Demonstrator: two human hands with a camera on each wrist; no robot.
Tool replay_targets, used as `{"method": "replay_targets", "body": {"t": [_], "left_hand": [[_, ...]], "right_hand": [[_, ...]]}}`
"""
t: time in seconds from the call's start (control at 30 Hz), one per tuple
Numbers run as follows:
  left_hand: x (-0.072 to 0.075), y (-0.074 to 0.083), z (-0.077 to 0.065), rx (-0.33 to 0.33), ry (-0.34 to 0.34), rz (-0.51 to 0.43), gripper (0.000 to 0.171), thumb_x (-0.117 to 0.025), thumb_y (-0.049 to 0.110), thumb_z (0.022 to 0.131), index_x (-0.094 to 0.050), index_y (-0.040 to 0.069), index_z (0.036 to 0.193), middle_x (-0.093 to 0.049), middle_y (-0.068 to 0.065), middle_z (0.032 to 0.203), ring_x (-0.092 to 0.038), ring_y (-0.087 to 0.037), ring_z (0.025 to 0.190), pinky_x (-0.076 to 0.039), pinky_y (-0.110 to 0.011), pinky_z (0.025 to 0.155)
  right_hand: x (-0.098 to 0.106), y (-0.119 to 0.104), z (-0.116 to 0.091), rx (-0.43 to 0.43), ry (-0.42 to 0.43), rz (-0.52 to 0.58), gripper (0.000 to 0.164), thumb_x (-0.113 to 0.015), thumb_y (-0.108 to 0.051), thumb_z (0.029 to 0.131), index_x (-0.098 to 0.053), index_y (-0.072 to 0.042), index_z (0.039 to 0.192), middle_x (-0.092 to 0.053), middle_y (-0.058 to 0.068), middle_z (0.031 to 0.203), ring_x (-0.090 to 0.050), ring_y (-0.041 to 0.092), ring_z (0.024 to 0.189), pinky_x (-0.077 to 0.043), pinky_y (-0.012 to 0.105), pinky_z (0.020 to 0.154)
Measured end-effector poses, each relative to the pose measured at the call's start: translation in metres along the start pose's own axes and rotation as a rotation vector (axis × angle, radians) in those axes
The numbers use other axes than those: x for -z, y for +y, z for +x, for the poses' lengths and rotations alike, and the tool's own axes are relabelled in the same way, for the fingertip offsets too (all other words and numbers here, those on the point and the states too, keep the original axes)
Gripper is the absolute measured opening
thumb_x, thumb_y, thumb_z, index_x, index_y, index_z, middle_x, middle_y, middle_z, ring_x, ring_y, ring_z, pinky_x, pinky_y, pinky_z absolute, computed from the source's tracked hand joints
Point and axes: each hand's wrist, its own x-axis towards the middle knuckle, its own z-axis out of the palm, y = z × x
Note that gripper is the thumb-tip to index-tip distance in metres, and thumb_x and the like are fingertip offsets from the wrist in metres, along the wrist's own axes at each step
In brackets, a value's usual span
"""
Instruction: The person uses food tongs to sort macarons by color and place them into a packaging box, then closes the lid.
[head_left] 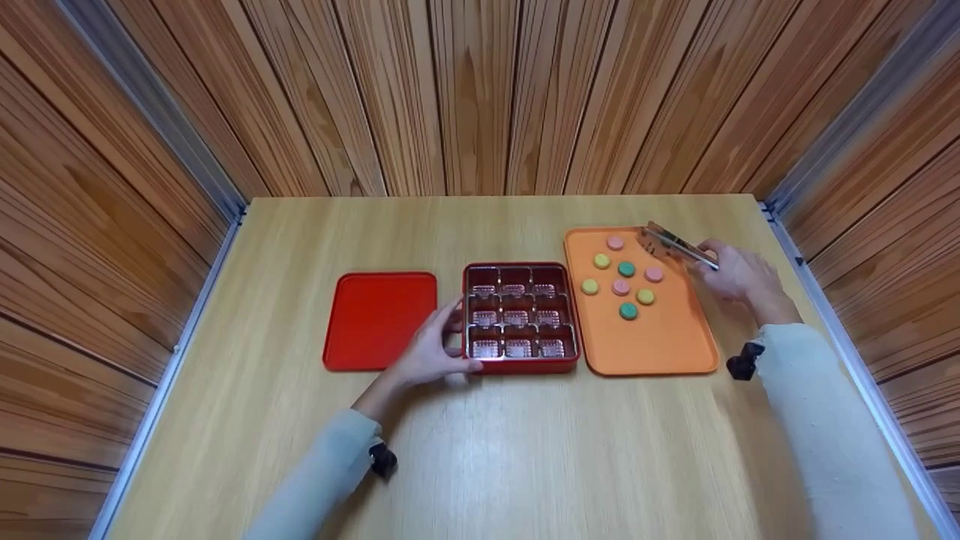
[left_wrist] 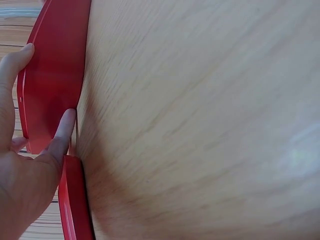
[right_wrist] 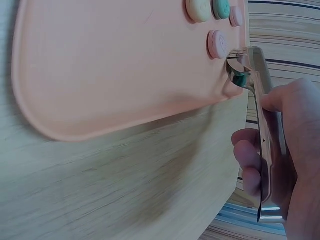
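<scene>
My left hand (head_left: 431, 352) holds the near left corner of a dark red box (head_left: 525, 367), with the thumb at its front and the other fingers along its left side. A clear insert (head_left: 517, 330) divides the box into several square compartments. My right hand (head_left: 739, 277) grips metal tongs (right_wrist: 270, 150) over the far right corner of an orange tray (head_left: 652, 352). Something green (right_wrist: 240, 79) shows at the tong tips. Pink macarons (head_left: 615, 242), yellow macarons (head_left: 601, 261) and green macarons (head_left: 628, 310) lie scattered on the tray.
A flat red lid (head_left: 382, 322) lies left of the box, close behind my left hand. The tray stands right beside the box. Everything rests on a light wooden table (head_left: 555, 450). Wood-patterned walls (head_left: 480, 97) and metal rails (head_left: 825, 300) bound it.
</scene>
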Motion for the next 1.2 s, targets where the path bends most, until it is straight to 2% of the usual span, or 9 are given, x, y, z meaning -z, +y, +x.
{"method": "replay_targets", "body": {"t": [0.17, 0.27, 0.5, 0.73, 0.87, 1.0, 1.2], "left_hand": [[-0.001, 0.000, 0.000, -0.001, 0.003, -0.001, 0.123, -0.101, 0.014, 0.084, -0.024, 0.017, 0.181, -0.044, -0.023, 0.169, -0.054, -0.039, 0.152, -0.067, -0.048, 0.111], [-0.001, 0.000, 0.000, -0.007, 0.004, 0.016, 0.123, -0.101, 0.015, 0.085, -0.024, 0.017, 0.181, -0.044, -0.024, 0.168, -0.054, -0.039, 0.151, -0.067, -0.048, 0.111], [-0.001, -0.001, -0.002, 0.005, 0.016, 0.053, 0.123, -0.101, 0.021, 0.085, -0.025, 0.019, 0.181, -0.045, -0.022, 0.169, -0.053, -0.038, 0.151, -0.064, -0.052, 0.116], [-0.001, -0.001, -0.001, -0.001, 0.022, 0.078, 0.124, -0.102, 0.022, 0.083, -0.026, 0.018, 0.181, -0.046, -0.023, 0.168, -0.053, -0.038, 0.151, -0.062, -0.052, 0.120], [-0.001, -0.001, -0.001, 0.000, 0.018, 0.074, 0.124, -0.102, 0.021, 0.084, -0.025, 0.016, 0.181, -0.046, -0.024, 0.167, -0.054, -0.038, 0.150, -0.063, -0.049, 0.118], [-0.001, 0.000, -0.001, -0.001, 0.008, 0.030, 0.123, -0.101, 0.015, 0.084, -0.025, 0.013, 0.181, -0.045, -0.026, 0.167, -0.054, -0.039, 0.149, -0.066, -0.049, 0.112], [0.000, 0.001, -0.001, 0.019, 0.018, 0.077, 0.125, -0.102, 0.021, 0.083, -0.025, 0.017, 0.181, -0.046, -0.022, 0.168, -0.053, -0.036, 0.150, -0.057, -0.054, 0.125]], "right_hand": [[-0.002, 0.003, -0.001, 0.005, 0.002, 0.012, 0.061, -0.054, -0.043, 0.116, -0.044, -0.010, 0.166, -0.060, 0.020, 0.106, -0.057, 0.032, 0.080, -0.043, 0.039, 0.067], [-0.002, 0.005, -0.001, 0.016, 0.012, 0.006, 0.061, -0.055, -0.044, 0.115, -0.045, -0.010, 0.165, -0.059, 0.020, 0.105, -0.057, 0.033, 0.081, -0.042, 0.038, 0.066], [0.004, 0.005, -0.003, 0.022, 0.009, 0.022, 0.058, -0.053, -0.038, 0.115, -0.044, -0.010, 0.164, -0.058, 0.015, 0.093, -0.056, 0.029, 0.067, -0.045, 0.036, 0.058], [0.007, 0.000, -0.006, 0.017, 0.011, 0.039, 0.058, -0.054, -0.038, 0.114, -0.044, -0.010, 0.164, -0.057, 0.016, 0.096, -0.056, 0.030, 0.069, -0.048, 0.035, 0.058], [0.010, -0.004, -0.009, 0.058, 0.050, 0.010, 0.055, -0.054, -0.037, 0.113, -0.047, -0.010, 0.161, -0.060, 0.014, 0.089, -0.055, 0.026, 0.062, -0.046, 0.034, 0.054], [0.010, -0.009, -0.011, 0.098, 0.066, -0.007, 0.053, -0.054, -0.035, 0.113, -0.049, -0.010, 0.159, -0.061, 0.011, 0.082, -0.056, 0.023, 0.057, -0.043, 0.033, 0.050], [0.007, -0.021, -0.015, 0.115, 0.074, -0.023, 0.054, -0.056, -0.034, 0.113, -0.050, -0.010, 0.161, -0.056, 0.008, 0.077, -0.052, 0.024, 0.056, -0.042, 0.033, 0.049]]}}
